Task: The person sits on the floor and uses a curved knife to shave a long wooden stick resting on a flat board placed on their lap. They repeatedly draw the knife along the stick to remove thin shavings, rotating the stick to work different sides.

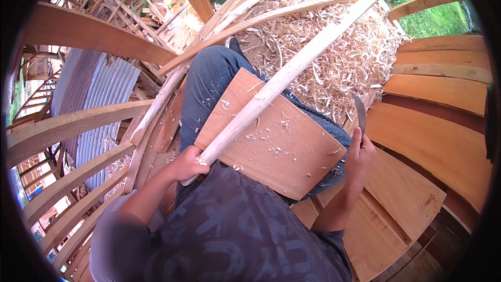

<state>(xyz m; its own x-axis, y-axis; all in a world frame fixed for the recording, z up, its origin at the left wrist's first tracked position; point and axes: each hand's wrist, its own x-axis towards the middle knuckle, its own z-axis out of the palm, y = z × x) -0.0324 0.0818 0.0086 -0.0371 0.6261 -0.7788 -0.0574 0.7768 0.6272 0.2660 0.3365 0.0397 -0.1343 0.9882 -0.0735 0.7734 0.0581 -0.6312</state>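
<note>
A long pale wooden pole (266,94) slants from my waist up to the far right, stripped of bark. Its near end is gripped by my left hand (189,164), fingers wrapped round it. Under the pole, a flat wooden board (282,149) lies across my lap, with small shavings scattered on it. My right hand (361,151) is raised to the right of the board, apart from the pole. It is closed round the handle of a knife (360,110), whose blade points up and away. The handle is mostly hidden by my fingers.
A deep heap of wood shavings (334,57) covers the floor ahead. Wooden slats (68,125) form a railing at left, with corrugated metal sheets (104,115) beyond. Wide planks (428,136) stand along the right. A curved wooden rail (271,21) crosses ahead beneath the pole's far part.
</note>
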